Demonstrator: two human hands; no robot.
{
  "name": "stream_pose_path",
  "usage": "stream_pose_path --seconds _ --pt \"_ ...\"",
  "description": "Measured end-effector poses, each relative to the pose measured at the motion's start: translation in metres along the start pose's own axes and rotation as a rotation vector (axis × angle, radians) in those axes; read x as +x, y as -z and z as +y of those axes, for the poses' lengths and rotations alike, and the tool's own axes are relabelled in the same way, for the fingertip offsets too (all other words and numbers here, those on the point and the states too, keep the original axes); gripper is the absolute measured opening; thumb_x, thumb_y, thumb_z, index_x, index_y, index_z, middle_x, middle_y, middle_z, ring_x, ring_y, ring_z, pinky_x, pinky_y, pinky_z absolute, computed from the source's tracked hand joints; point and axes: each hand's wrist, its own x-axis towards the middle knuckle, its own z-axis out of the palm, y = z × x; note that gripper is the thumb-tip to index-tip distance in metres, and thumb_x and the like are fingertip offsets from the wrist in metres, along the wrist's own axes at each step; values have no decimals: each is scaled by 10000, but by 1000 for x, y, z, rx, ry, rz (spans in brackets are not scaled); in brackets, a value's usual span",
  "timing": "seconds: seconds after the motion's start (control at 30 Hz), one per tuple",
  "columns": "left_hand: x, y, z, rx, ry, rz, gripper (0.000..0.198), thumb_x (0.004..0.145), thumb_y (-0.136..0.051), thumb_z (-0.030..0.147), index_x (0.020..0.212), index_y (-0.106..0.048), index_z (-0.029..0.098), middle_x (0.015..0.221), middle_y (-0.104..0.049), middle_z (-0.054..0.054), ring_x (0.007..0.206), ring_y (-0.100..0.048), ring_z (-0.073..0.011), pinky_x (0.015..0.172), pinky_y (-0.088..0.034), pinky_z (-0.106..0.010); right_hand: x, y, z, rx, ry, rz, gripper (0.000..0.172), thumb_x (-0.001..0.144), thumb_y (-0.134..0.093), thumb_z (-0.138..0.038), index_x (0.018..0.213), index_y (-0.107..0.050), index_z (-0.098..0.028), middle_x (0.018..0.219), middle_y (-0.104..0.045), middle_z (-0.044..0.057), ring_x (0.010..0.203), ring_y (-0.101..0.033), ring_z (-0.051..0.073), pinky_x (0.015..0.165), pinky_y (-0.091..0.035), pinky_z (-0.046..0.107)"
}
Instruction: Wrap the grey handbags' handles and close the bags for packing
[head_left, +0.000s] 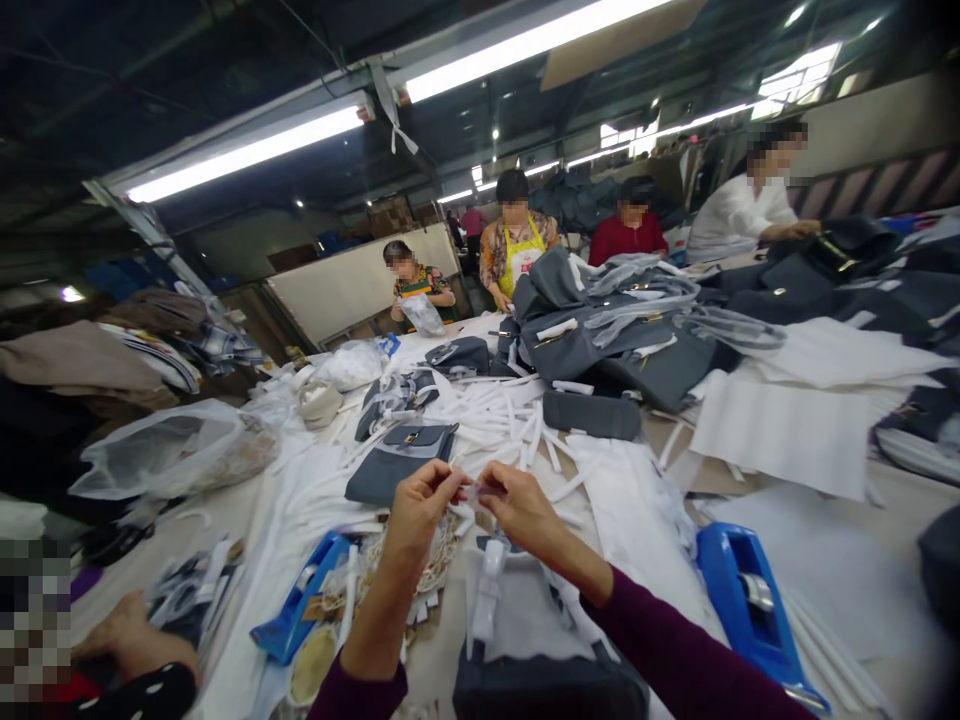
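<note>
My left hand (424, 500) and my right hand (519, 503) meet in front of me, fingertips pinched together. Between them is a small, pale, translucent piece (473, 491), too small to identify. Below my hands stands a dark grey bag (551, 688), with a white sheet (529, 605) over its upper part and a white-wrapped strap (489, 590) lying on it. Just beyond my left hand lies another dark grey bag (386, 465) with a flap and a metal clasp. A bundle of cream cords (441, 560) with tags rests beside my left wrist.
Blue tape dispensers stand at left (304, 600) and right (750, 600). White foam strips (517, 410) and a heap of dark bags (600, 330) cover the table ahead. White sheets (784, 430) lie at right. Several people work across the table; another person's arm (139, 640) is at lower left.
</note>
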Motion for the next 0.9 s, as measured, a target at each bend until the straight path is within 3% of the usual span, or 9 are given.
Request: stream_pose_path --seconds 0.13,0.27,0.47,0.57,0.67,0.8,0.9 --pt "0 3 -3 33 -12 28 217 780 -671 343 698 -590 160 644 -579 22 619 -476 -97 614 -364 -205 7 7 5 233 -114 -99 10 689 -577 -155 698 -573 -156 646 -538 -33 615 -479 104 593 -365 229" --pt "-4 3 -5 -51 -10 36 232 785 -674 360 720 -571 162 627 -526 37 622 -469 -93 617 -354 -200 11 13 6 378 -161 -130 71 667 -609 -208 700 -574 -155 629 -542 -32 580 -476 101 571 -380 230" --pt "-8 2 -3 -172 21 -11 209 830 -629 348 764 -548 167 659 -575 25 575 -472 -71 580 -374 -186 1 8 8 35 -8 114 59 720 -609 -201 678 -578 -174 652 -571 -23 636 -497 119 617 -380 238" --pt "-8 1 1 -167 48 -2 215 823 -636 353 782 -538 166 675 -606 23 443 -374 -30 429 -251 -168 -2 9 10 -9 -8 109 77 745 -607 -202 679 -576 -177 641 -566 -28 628 -495 117 610 -368 236" --pt "-8 0 4 -141 52 17 229 803 -658 355 780 -545 157 656 -605 27 384 -305 -5 382 -170 -167 -1 13 12 47 -51 64 76 772 -595 -209 706 -579 -176 656 -576 -24 635 -516 124 600 -375 234" --pt "-8 -3 7 -171 49 44 228 810 -652 358 792 -556 151 684 -624 15 385 -323 -5 370 -183 -157 -4 15 13 -211 135 154 76 802 -556 -141 739 -562 -183 732 -578 2 708 -525 142 663 -370 254" --pt "-6 -7 7 -238 0 70 212 814 -646 347 793 -557 157 758 -658 -13 473 -461 -41 411 -299 -160 -13 8 15 -439 290 174 132 837 -481 -89 768 -544 -182 771 -553 32 755 -502 161 693 -357 273"
